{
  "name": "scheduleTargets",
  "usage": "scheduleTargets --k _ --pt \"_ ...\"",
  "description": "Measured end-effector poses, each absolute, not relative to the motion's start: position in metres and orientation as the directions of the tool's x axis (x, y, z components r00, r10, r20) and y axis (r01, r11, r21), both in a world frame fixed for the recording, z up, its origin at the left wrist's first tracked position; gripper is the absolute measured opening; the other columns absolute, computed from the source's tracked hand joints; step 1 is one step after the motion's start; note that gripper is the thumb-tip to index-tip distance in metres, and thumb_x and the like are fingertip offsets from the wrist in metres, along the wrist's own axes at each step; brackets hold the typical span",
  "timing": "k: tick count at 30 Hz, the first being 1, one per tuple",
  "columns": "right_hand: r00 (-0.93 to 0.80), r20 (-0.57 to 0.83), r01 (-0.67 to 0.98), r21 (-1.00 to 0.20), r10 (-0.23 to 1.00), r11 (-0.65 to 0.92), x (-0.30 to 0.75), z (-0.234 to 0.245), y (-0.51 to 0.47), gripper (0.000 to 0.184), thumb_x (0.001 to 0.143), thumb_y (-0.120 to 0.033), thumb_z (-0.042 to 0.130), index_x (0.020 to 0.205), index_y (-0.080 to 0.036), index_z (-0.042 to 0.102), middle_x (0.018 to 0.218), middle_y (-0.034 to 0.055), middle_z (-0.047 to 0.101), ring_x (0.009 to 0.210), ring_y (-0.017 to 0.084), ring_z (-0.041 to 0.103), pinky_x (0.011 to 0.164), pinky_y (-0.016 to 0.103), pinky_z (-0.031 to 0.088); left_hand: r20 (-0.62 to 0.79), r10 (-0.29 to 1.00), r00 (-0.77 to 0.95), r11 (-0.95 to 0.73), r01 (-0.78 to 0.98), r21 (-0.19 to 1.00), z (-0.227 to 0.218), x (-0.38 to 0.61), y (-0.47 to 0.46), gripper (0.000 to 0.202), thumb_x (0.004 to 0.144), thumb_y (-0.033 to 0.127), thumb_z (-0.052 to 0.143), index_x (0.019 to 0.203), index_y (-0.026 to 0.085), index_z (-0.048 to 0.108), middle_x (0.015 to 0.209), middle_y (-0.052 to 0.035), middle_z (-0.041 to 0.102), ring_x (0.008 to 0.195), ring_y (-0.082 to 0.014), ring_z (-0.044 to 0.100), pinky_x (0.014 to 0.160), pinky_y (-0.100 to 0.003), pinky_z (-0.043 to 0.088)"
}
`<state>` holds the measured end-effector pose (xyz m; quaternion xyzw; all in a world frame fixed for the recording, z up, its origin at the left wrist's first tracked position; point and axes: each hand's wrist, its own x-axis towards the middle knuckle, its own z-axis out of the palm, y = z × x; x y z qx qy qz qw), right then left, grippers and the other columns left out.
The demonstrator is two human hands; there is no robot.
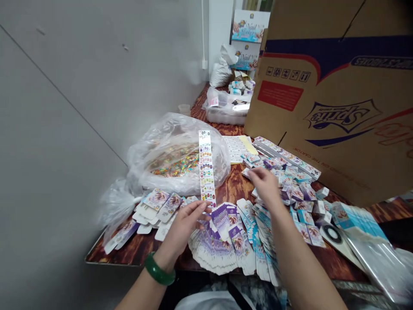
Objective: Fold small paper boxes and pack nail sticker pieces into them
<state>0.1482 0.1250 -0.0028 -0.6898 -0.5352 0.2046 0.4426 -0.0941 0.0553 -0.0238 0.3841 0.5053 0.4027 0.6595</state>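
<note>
Two hands of yours work over the wooden table (232, 189), both in the lower middle of the frame. Your left hand (185, 224) pinches the bottom end of a long sticker strip (206, 165) between thumb and fingertips. The strip stands nearly upright, rising from your fingers to the centre of the frame, with its printed face toward you. A green bangle (159, 270) sits on that wrist.

Your right hand (266, 183) lies palm down, right of centre, with its fingers reaching onto a loose heap of small boxes (297, 191). The fingertips are blurred and partly hidden, so you cannot tell whether they grip a box or only touch the heap.

Between and below your hands, flat cartons (226, 241) in purple and white fan out in overlapping rows along the near edge of the table. More of them lie at lower left, just beside a clear plastic bag (174, 159). The bag bulges behind the strip and holds something glittery.

At upper right a big cardboard carton (338, 107) leans over the table, just behind the heap of boxes. A tape roll (332, 234) lies at lower right, near a stack of clear film. At the far end of the table, top centre, stands a plastic tub (226, 113).
</note>
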Motion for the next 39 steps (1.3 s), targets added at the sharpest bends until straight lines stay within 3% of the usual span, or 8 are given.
scheduleTargets --k 10,16,19,25,28,31,36,39 --pt "0.059 -0.058 0.152 -0.986 0.997 -0.066 0.039 -0.038 0.2 0.014 0.065 -0.029 0.063 0.065 -0.015 0.061 0.051 -0.001 0.057 0.043 0.011 0.047 0.045 0.023 0.037 -0.271 0.96 0.071 0.278 -0.127 0.952 -0.015 -0.1 0.056 0.041 0.073 0.045 0.065 0.101 0.015 0.065 0.088 -0.0072 0.067 0.074 -0.0173 0.062 0.054 -0.022 0.044" --pt "-0.066 0.082 0.065 -0.994 0.995 0.086 0.056 -0.003 0.157 0.019 0.064 -0.034 0.066 0.066 -0.017 0.06 0.059 -0.0034 0.055 0.051 0.01 0.045 0.05 0.022 0.036 -0.12 0.971 -0.209 0.091 -0.143 0.986 0.004 -0.109 0.078 0.045 0.075 0.042 0.065 0.113 0.018 0.061 0.111 -0.009 0.066 0.105 -0.0207 0.059 0.082 -0.027 0.045" --pt "-0.147 0.207 0.141 -0.964 0.967 0.227 0.063 0.01 0.119 0.017 0.073 -0.034 0.063 0.074 -0.017 0.063 0.067 0.0004 0.06 0.059 0.014 0.052 0.056 0.026 0.042 -0.02 0.986 -0.166 -0.006 -0.156 0.988 0.022 -0.102 0.085 0.029 0.074 0.036 0.067 0.095 0.017 0.067 0.099 -0.0053 0.069 0.096 -0.0189 0.061 0.083 -0.027 0.044" --pt "-0.224 0.648 0.588 -0.506 0.728 0.631 0.081 0.045 0.066 0.048 0.077 -0.025 0.066 0.123 -0.024 0.053 0.129 0.011 0.05 0.116 0.027 0.046 0.095 0.044 0.038 0.219 0.975 0.032 -0.221 0.077 0.972 0.045 -0.087 0.066 0.013 0.078 0.028 0.063 0.07 0.017 0.065 0.071 0.0 0.063 0.071 -0.0147 0.057 0.07 -0.026 0.043" --pt "-0.385 0.6 0.511 -0.494 0.701 0.703 0.087 0.057 0.055 0.025 0.083 -0.017 0.057 0.107 -0.024 0.063 0.103 0.007 0.065 0.098 0.022 0.057 0.085 0.037 0.044 0.412 0.905 0.108 -0.426 0.208 0.88 0.052 -0.086 0.051 0.009 0.078 0.025 0.065 0.072 0.018 0.065 0.075 -0.0014 0.061 0.075 -0.0153 0.057 0.074 -0.027 0.043" --pt "-0.254 0.53 0.395 -0.707 0.809 0.587 0.091 0.06 0.05 0.011 0.084 -0.019 0.056 0.088 -0.02 0.067 0.079 0.0029 0.067 0.074 0.016 0.06 0.068 0.029 0.046 0.505 0.861 0.06 -0.492 0.35 0.797 0.056 -0.09 0.042 0.024 0.071 0.029 0.073 0.092 0.02 0.063 0.092 -0.0039 0.062 0.091 -0.0191 0.056 0.084 -0.03 0.042" --pt "-0.025 0.204 0.137 -0.969 0.979 0.206 0.096 0.049 0.058 0.023 0.081 -0.038 0.06 0.071 -0.018 0.063 0.059 -0.0011 0.057 0.05 0.012 0.05 0.05 0.024 0.041 0.184 0.919 0.349 -0.294 0.293 0.91 0.048 -0.098 0.039 0.02 0.083 0.036 0.057 0.08 0.018 0.065 0.078 -0.0015 0.064 0.075 -0.0169 0.057 0.071 -0.026 0.043" --pt "0.136 0.382 0.366 -0.877 0.914 0.312 0.094 0.037 0.063 0.022 0.08 -0.037 0.061 0.09 -0.018 0.065 0.082 0.0062 0.065 0.073 0.02 0.059 0.064 0.033 0.048 -0.02 0.936 0.351 -0.031 0.137 0.99 0.038 -0.097 0.039 0.026 0.081 0.04 0.057 0.074 0.016 0.065 0.069 -0.0005 0.061 0.063 -0.015 0.055 0.058 -0.023 0.04"
